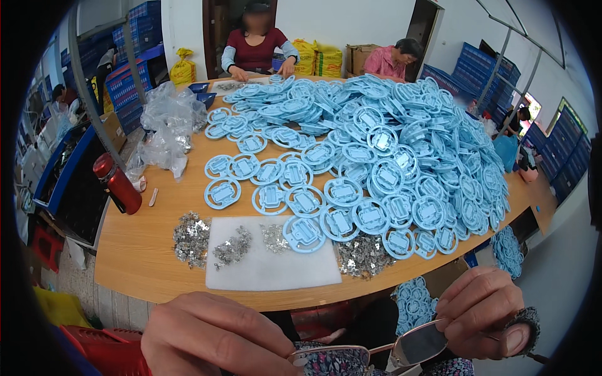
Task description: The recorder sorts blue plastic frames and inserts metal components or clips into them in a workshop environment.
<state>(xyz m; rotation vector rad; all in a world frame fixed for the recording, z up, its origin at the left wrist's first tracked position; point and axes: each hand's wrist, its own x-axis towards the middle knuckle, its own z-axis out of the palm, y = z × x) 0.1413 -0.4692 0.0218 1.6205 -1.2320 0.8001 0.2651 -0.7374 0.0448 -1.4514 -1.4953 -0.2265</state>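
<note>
A pair of eyeglasses with a thin metal frame (419, 343) is held up between my two hands, close to the lower edge of the view. My left hand (216, 332) is closed on one side of the frame, its fingers bent. On the other side, my right hand (480, 307) pinches the rim near the hinge with its fingertips. Something dark wraps round the right thumb (515, 339). Beyond the glasses, a white foam sheet (276, 276) lies on the table with small metal parts (232, 249) and one light blue round plastic piece (304, 234) on it.
A large heap of light blue plastic pieces (401, 150) covers much of the wooden table (144, 250). Metal parts (191, 239) lie beside the foam. A red flask (117, 183) stands at the left edge. Two people (258, 47) sit across. A red stool (106, 348) is at lower left.
</note>
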